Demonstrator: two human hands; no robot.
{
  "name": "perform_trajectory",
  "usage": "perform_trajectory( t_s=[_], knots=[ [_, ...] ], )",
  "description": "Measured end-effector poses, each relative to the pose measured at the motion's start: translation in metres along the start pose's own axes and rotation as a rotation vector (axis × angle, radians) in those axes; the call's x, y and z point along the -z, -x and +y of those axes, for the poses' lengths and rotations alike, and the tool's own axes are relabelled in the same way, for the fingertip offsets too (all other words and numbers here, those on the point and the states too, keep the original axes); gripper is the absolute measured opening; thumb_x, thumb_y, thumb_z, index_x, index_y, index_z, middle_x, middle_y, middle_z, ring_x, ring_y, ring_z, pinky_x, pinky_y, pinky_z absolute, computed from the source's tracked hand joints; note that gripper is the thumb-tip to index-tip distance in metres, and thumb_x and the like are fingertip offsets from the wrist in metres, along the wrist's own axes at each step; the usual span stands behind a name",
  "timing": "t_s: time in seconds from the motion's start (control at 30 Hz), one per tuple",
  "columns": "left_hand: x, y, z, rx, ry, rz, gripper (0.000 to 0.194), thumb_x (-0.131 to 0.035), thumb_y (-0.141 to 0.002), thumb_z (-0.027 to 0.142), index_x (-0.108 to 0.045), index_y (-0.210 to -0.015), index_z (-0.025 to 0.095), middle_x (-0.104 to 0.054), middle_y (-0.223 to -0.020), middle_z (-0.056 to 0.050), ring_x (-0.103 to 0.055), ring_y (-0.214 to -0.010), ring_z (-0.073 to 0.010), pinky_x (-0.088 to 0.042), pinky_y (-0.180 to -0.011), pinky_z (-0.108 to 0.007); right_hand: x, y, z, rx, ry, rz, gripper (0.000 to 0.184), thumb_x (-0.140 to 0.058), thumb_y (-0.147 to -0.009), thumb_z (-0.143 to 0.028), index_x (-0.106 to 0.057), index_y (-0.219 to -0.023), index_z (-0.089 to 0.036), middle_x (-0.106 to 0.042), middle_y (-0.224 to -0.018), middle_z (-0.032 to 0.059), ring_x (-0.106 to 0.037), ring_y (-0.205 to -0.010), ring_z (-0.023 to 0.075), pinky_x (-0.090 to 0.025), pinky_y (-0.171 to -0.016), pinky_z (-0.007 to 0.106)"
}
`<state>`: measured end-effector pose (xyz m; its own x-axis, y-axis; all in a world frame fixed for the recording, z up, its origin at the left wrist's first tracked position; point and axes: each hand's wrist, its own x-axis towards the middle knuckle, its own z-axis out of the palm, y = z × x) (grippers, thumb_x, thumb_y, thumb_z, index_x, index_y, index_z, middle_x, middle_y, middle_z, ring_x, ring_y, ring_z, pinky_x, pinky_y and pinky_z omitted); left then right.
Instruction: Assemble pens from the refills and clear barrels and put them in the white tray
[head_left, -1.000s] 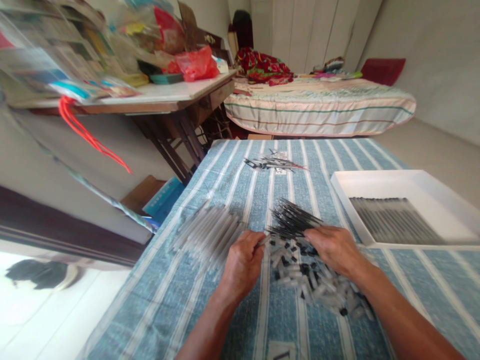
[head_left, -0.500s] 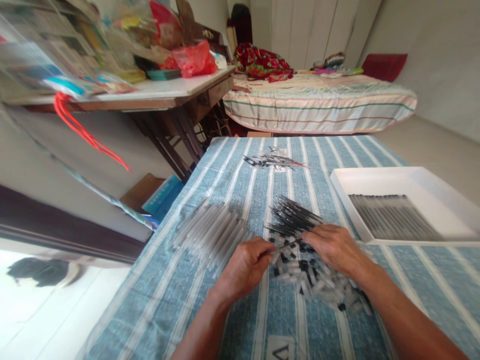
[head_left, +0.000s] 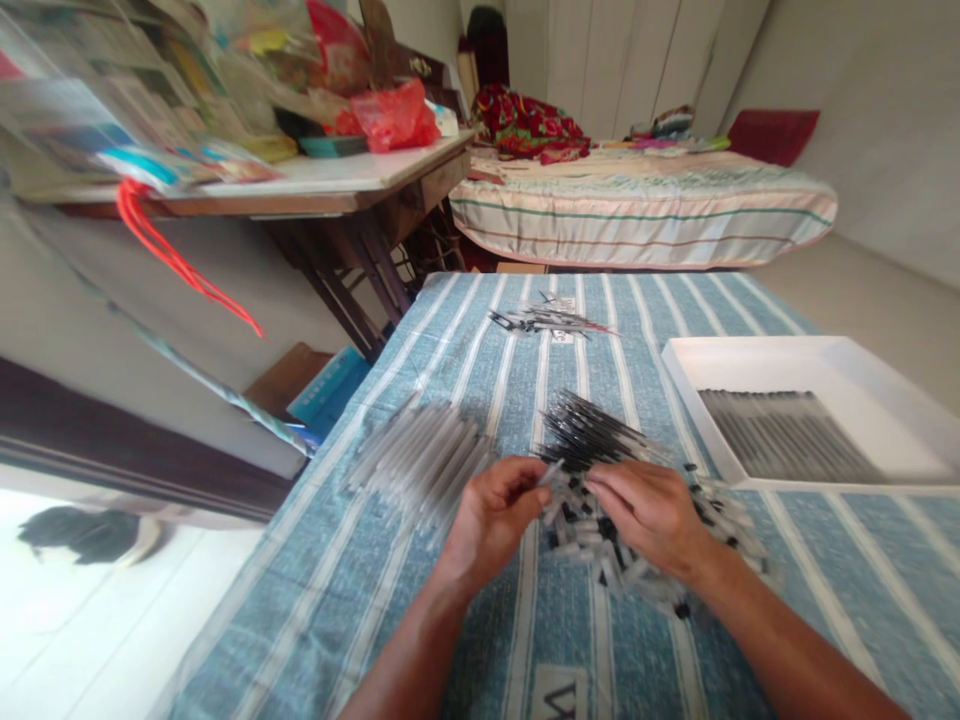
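Note:
My left hand (head_left: 496, 515) is closed on a pen barrel (head_left: 553, 470), a pale translucent tube whose end pokes out past the thumb and finger. Just to its right, the fingers of my right hand (head_left: 654, 512) are pinched together; whatever they hold is too small or hidden to make out. Below and around the right hand lies a loose heap of pen caps (head_left: 656, 580), clear and black. Behind the hands is a bundle of black pen refills (head_left: 589, 430). Many pale pen barrels (head_left: 424, 455) lie side by side left of my left hand.
A white tray (head_left: 862, 362) at right holds a row of pens (head_left: 784, 435). Thin dark and red pieces (head_left: 555, 320) lie on the striped tablecloth's (head_left: 480, 660) far part. A cluttered desk (head_left: 360, 180) stands left, a bed (head_left: 645, 205) beyond.
A thin shaft that stretched between both hands no longer spans them. My right hand has shifted slightly left and down, and the left hand has turned so that a barrel end shows.

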<state>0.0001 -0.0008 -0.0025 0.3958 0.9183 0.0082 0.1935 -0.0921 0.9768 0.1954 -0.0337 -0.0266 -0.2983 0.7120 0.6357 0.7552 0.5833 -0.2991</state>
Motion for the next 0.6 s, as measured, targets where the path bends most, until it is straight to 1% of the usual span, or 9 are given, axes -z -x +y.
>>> perform_trajectory(
  t_s=[0.1,0.17,0.23,0.3,0.4,0.53,0.6],
  knots=[
    [0.0,0.0,0.004,0.069,0.231,0.077,0.011,-0.063,-0.073,0.017,-0.063,-0.084,0.013,-0.063,-0.069,-0.001,-0.055,-0.062,-0.0106,-0.044,-0.058,-0.02,-0.007,0.002,0.004,-0.078,0.035,-0.158,0.016,-0.051,-0.088,-0.023,-0.063,-0.079,-0.017,-0.063,-0.063,0.002,-0.057,-0.058,0.0128,-0.038,-0.059,0.024],
    [0.001,0.0,0.008,0.072,0.298,0.101,0.012,-0.065,-0.072,0.018,-0.063,-0.083,0.013,-0.064,-0.068,-0.001,-0.055,-0.061,-0.0105,-0.045,-0.058,-0.02,-0.012,0.003,0.004,-0.104,0.073,-0.283,0.016,-0.052,-0.086,-0.025,-0.064,-0.078,-0.018,-0.065,-0.064,0.0014,-0.059,-0.058,0.0132,-0.036,-0.057,0.023],
    [0.001,0.001,0.011,0.068,0.327,0.11,0.012,-0.066,-0.071,0.017,-0.063,-0.082,0.012,-0.064,-0.067,-0.001,-0.055,-0.06,-0.0103,-0.045,-0.057,-0.02,-0.014,0.003,0.003,-0.141,0.114,-0.381,0.015,-0.052,-0.085,-0.025,-0.065,-0.08,-0.019,-0.066,-0.065,0.0014,-0.061,-0.06,0.014,-0.035,-0.056,0.023],
    [0.001,0.002,0.014,0.065,0.338,0.118,0.011,-0.066,-0.071,0.017,-0.063,-0.081,0.012,-0.063,-0.065,-0.001,-0.055,-0.059,-0.0103,-0.046,-0.057,-0.021,-0.014,0.002,0.003,-0.188,0.158,-0.431,0.015,-0.051,-0.085,-0.024,-0.065,-0.084,-0.021,-0.068,-0.067,0.0014,-0.063,-0.061,0.015,-0.034,-0.054,0.024],
    [0.001,0.002,0.014,0.061,0.343,0.118,0.013,-0.066,-0.071,0.018,-0.063,-0.083,0.012,-0.063,-0.067,-0.002,-0.055,-0.058,-0.0105,-0.046,-0.056,-0.021,-0.011,0.0,0.005,-0.236,0.216,-0.468,0.018,-0.048,-0.086,-0.023,-0.066,-0.086,-0.022,-0.069,-0.067,0.0014,-0.064,-0.061,0.016,-0.032,-0.052,0.024],
    [0.0,0.002,0.008,0.061,0.374,0.091,0.028,-0.065,-0.072,0.019,-0.063,-0.099,0.012,-0.062,-0.073,-0.002,-0.055,-0.059,-0.0103,-0.045,-0.053,-0.021,-0.008,-0.003,0.006,-0.211,0.27,-0.565,0.02,-0.046,-0.086,-0.02,-0.065,-0.08,-0.022,-0.07,-0.068,0.0032,-0.064,-0.062,0.0173,-0.031,-0.051,0.025],
    [-0.001,0.002,0.004,0.068,0.365,0.069,0.032,-0.065,-0.072,0.018,-0.063,-0.104,0.012,-0.061,-0.072,-0.001,-0.053,-0.058,-0.0093,-0.043,-0.052,-0.021,-0.009,-0.005,0.005,-0.191,0.304,-0.612,0.019,-0.047,-0.085,-0.019,-0.065,-0.079,-0.021,-0.07,-0.069,0.0049,-0.064,-0.062,0.0178,-0.03,-0.05,0.024]
  ],
)
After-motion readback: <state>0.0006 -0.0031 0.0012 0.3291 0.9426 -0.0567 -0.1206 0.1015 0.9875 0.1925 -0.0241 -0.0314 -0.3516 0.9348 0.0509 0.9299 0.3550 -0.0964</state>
